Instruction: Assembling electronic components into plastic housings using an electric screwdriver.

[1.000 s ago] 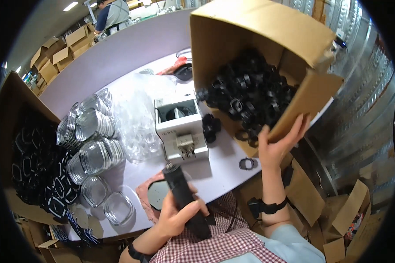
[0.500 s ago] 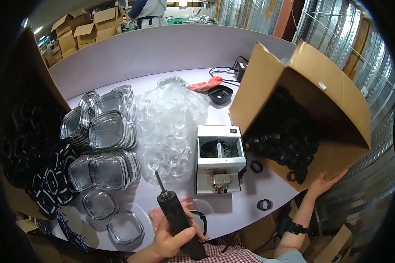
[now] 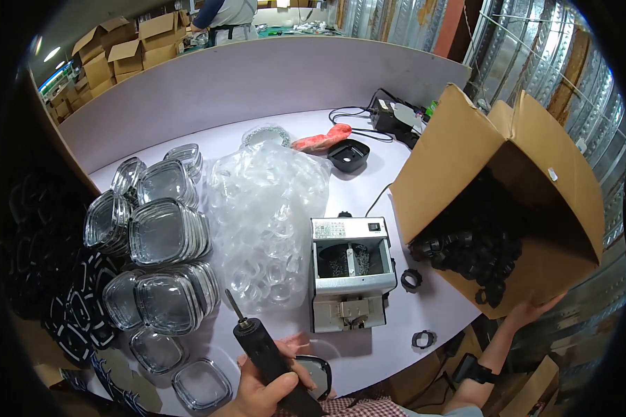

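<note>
Since the earlier frames we have swung the cardboard box (image 3: 508,201) down and away to the right: 1.0 s ago it was tipped high over the middle of the table, now it rests tilted at the table's right edge, its open mouth facing left. Our right hand (image 3: 535,309) is pressed against the box's lower corner from underneath (palm mostly hidden, so we cannot tell how far the fingers curl). The black ring parts (image 3: 476,254) are heaped inside, just above that hand, and 2 loose rings (image 3: 411,280) lie on the table left of the hand, near the table's front edge.

Our left hand (image 3: 268,389) is closed around the black electric screwdriver (image 3: 271,361), fingers wrapped about its body, the bit pointing up and left. Directly right of this grip lies a small black-rimmed lid (image 3: 316,374), touching the hand. Above and right of the grip stands the grey metal feeder machine (image 3: 351,274), near but apart. Above the grip spreads the clear plastic bag (image 3: 268,215), and left of it stand the stacked clear containers (image 3: 163,233), 2 single ones lying just beside the wrist at the front edge.

Open tabletop (image 3: 396,333) shows between the 2 hands, below the machine, and also behind the bag towards the raised back board.
</note>
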### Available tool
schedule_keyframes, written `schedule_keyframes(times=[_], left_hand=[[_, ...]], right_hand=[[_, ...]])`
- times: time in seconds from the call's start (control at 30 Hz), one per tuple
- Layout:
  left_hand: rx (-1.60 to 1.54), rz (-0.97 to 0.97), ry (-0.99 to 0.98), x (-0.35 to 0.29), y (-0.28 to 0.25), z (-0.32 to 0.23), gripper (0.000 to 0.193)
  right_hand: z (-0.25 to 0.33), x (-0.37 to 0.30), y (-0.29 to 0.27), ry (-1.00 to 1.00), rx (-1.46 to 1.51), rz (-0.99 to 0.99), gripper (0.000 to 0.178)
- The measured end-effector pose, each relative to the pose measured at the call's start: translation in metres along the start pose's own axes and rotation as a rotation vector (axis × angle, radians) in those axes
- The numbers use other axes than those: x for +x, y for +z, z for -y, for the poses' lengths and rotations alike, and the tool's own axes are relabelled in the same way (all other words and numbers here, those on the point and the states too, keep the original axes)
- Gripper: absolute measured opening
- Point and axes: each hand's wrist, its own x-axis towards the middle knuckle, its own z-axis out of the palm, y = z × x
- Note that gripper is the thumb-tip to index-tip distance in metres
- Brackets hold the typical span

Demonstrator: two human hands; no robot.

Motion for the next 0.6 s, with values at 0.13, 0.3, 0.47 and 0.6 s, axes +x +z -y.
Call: schedule_keyframes(times=[0.13, 0.3, 0.47, 0.6], left_hand=[[-0.016, -0.029, -0.032, 0.007, -0.004, -0.001, 0.033], [-0.056, -0.039, -0.045, 0.008, -0.007, -0.001, 0.034], [-0.085, -0.038, -0.088, 0.007, -0.012, 0.002, 0.034], [-0.021, -0.036, -0.013, 0.01, -0.012, 0.007, 0.032]], right_hand=[[0.006, 0.002, 0.005, 0.004, -0.09, -0.018, 0.072], [0.0, 0.006, 0.002, -0.002, -0.138, -0.03, 0.073], [-0.04, 0.005, -0.023, 0.235, -0.079, -0.008, 0.07], [-0.076, -0.004, -0.032, 0.347, 0.39, 0.219, 0.069]])
